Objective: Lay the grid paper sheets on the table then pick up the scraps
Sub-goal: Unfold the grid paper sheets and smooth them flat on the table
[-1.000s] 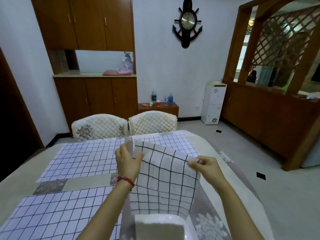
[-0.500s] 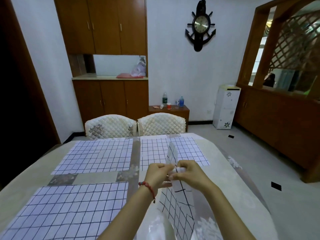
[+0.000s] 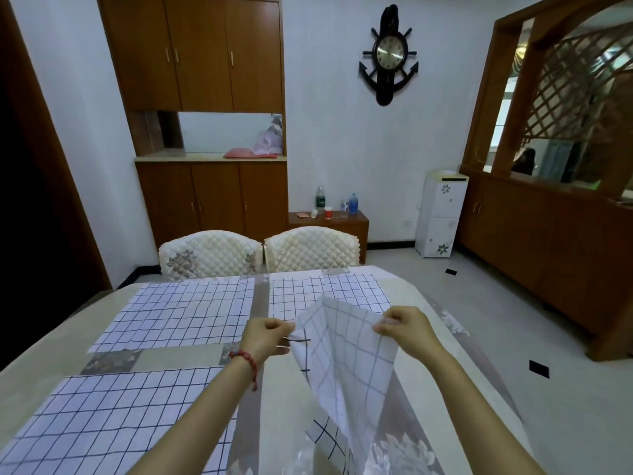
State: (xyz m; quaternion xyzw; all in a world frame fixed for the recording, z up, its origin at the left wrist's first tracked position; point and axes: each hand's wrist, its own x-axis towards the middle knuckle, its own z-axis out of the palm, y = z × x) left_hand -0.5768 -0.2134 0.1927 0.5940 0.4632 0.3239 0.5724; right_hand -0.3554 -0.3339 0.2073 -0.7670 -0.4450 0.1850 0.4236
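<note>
Holding the grid sheet (image 3: 346,358) above the counter (image 3: 479,365) with left hand (image 3: 265,339) and right hand (image 3: 407,332) fingers pinched on its top corners, spread it taut and lower it squarely into the bare near-right space.

A red beaded bracelet (image 3: 247,358) is worn on the left wrist; both forearms are bare, without sleeves.
</note>
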